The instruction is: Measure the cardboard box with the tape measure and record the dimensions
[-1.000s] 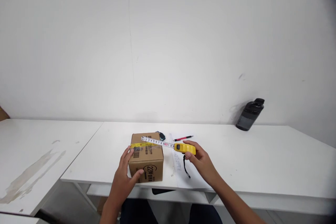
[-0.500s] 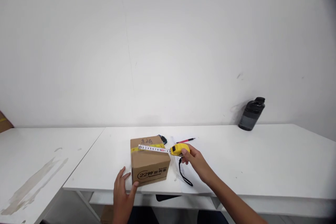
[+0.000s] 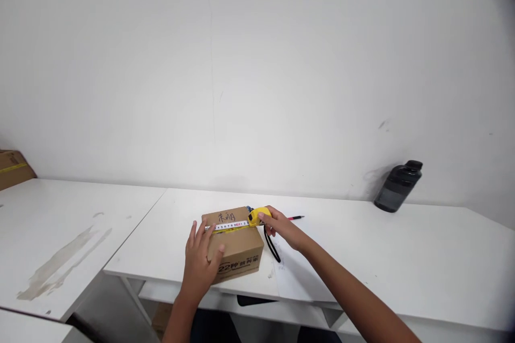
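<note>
A brown cardboard box point(image 3: 237, 247) with dark printing on its front and handwriting on top sits near the desk's front edge. My right hand point(image 3: 284, 228) grips a yellow tape measure point(image 3: 259, 216) at the box's right top edge, its black wrist strap hanging down. The white blade point(image 3: 232, 225) lies across the box top, along a strip of yellow packing tape. My left hand point(image 3: 201, 254) has its fingers spread over the box's left side and top edge. Its fingertips reach the blade's left end and hide it; whether they press it is unclear.
Beside the box, a sheet of paper point(image 3: 300, 273) and a red-and-black pen point(image 3: 298, 217) lie partly under my right arm. A dark bottle point(image 3: 398, 186) leans against the wall at right. Another cardboard box point(image 3: 15, 170) stands at far left.
My left hand has risen from beside the box's lower left corner to its top left edge. My right hand brought the tape measure left and onto the box top. The view shifted slightly.
</note>
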Tool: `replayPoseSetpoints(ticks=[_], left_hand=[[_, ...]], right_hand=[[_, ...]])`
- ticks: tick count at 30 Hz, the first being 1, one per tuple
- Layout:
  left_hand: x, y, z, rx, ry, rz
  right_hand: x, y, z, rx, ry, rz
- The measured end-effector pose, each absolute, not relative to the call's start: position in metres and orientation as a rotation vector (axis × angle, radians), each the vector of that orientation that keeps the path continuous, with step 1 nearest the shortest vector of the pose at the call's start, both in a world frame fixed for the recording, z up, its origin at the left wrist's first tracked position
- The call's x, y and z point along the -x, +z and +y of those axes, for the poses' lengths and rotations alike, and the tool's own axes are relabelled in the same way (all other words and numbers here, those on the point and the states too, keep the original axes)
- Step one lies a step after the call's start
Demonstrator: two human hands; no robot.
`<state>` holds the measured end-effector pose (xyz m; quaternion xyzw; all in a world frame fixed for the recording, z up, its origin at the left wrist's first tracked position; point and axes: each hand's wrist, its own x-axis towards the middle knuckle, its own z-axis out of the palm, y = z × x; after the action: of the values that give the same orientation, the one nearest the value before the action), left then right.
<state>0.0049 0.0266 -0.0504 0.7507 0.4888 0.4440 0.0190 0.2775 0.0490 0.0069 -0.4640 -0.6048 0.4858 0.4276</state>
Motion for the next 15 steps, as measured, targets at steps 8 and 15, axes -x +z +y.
replayPoseSetpoints(ticks=[8,15], left_hand=[[-0.013,-0.057,0.026,-2.26,1.461,1.667],[-0.02,-0.052,0.017,-1.961,1.355,1.767]], right_hand=[[-0.275,0.009,0.047,1.178,1.209,-1.519],[-0.27,0.007,0.051,1.296,1.086,-1.476]])
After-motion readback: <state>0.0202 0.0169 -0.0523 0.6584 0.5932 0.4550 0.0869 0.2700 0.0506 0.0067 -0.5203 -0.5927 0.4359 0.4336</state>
